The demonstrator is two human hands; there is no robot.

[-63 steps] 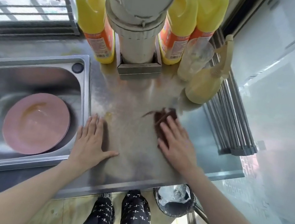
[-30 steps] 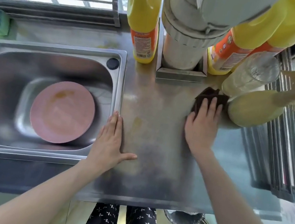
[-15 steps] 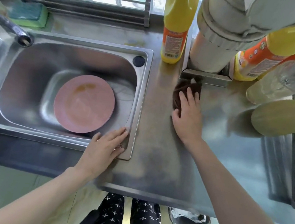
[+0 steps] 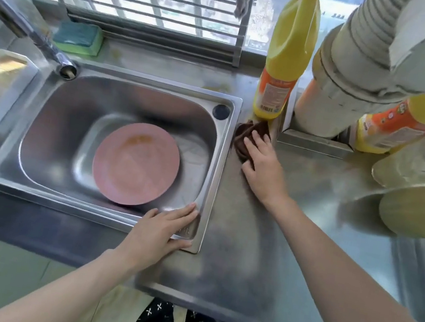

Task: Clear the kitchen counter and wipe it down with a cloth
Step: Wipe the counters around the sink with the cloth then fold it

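- Counter (image 4: 261, 249): flat brushed stainless steel, filling the centre and lower right of the frame. It looks smeared and dull. Wipe it in overlapping strokes with even downward pressure, working from the back wall toward the front edge.
- Sink (image 4: 217, 178): pressed steel basin with rounded corners, centre left, with a raised rim. Run the cloth along the seam beside this rim, where residue probably collects.
- Pink plate (image 4: 136, 163): round, smooth, stained orange, lying flat in the basin.
- Yellow bottle (image 4: 286, 56): glossy plastic with an orange label, upper centre. Lift it rather than wipe round its base.
- Left hand (image 4: 160, 230): fingers straight and together, resting flat on the sink's near right corner as a brace.
- Right hand (image 4: 262, 165): fingers extended, narrow spread, pressing the cloth flat.
- Cloth (image 4: 245, 135): dark brown, soft, crumpled, upper centre, between the sink rim and the bottle's base. Refold it to a clean face when soiled.
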